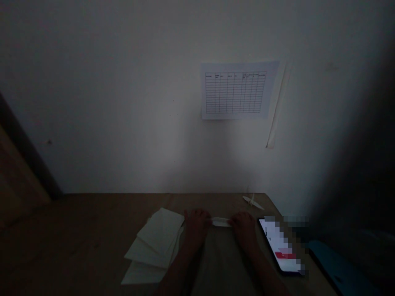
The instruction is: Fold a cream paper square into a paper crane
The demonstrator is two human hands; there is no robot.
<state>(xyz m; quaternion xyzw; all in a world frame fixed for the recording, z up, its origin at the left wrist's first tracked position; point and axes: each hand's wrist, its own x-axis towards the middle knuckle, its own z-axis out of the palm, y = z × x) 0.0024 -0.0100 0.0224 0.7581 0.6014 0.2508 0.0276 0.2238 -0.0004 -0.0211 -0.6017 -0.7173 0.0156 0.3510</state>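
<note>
A narrow strip of folded white paper [221, 222] lies between my two hands on the brown table. My left hand [197, 222] is closed on the strip's left end, fingers curled. At the other end, my right hand [243, 224] grips the paper in the same way. Close by my left forearm are several white paper sheets [160, 238], fanned out and overlapping. A small folded paper crane [253, 202] rests beyond my right hand. Dim light hides the finer folds.
A phone [280, 246] with a lit screen lies right of my right forearm, near the table's edge. A blue object [336, 267] is at the lower right. On the wall behind hangs a printed table sheet [234, 91]. The table [77, 238] reaches far left.
</note>
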